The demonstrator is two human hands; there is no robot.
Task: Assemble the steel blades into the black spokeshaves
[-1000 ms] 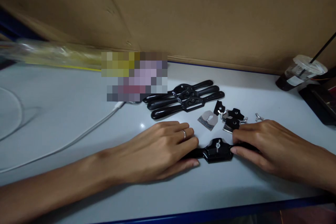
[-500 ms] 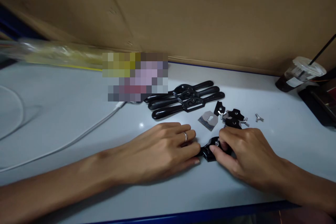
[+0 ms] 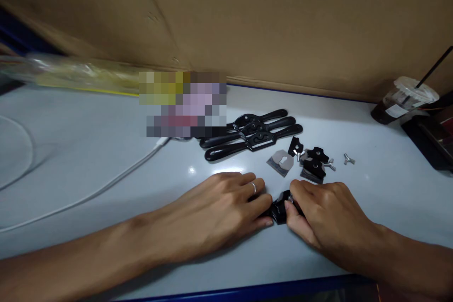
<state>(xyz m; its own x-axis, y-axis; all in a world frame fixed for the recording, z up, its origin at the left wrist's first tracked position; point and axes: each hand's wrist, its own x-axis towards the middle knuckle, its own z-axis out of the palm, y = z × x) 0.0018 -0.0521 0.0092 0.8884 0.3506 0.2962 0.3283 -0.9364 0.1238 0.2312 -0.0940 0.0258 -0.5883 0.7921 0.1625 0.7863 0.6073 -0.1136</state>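
Observation:
A black spokeshave [image 3: 279, 212] lies low over the near part of the table, mostly covered by my hands. My left hand [image 3: 233, 205], with a ring on one finger, is closed around its left handle. At its middle, my right hand [image 3: 318, 214] pinches a small silver wing screw [image 3: 290, 198] between thumb and forefinger; the right handle is hidden under that hand. Just beyond lie a loose grey blade [image 3: 281, 163], black cap plates [image 3: 314, 168] and another wing screw [image 3: 348, 159]. Several more black spokeshaves [image 3: 260, 140] rest side by side behind them.
A plastic drink cup [image 3: 394, 99] with a straw stands at the back right, beside a black object [image 3: 426, 144]. A white cable [image 3: 120, 177] crosses the left side. Cardboard [image 3: 283, 23] rises behind the table, and yellow plastic wrap [image 3: 88, 73] lies along it.
Both hands and the spokeshave have shifted slightly towards the near edge. My right hand has turned a little at the screw, uncovering more of the black cap plate and blade behind it.

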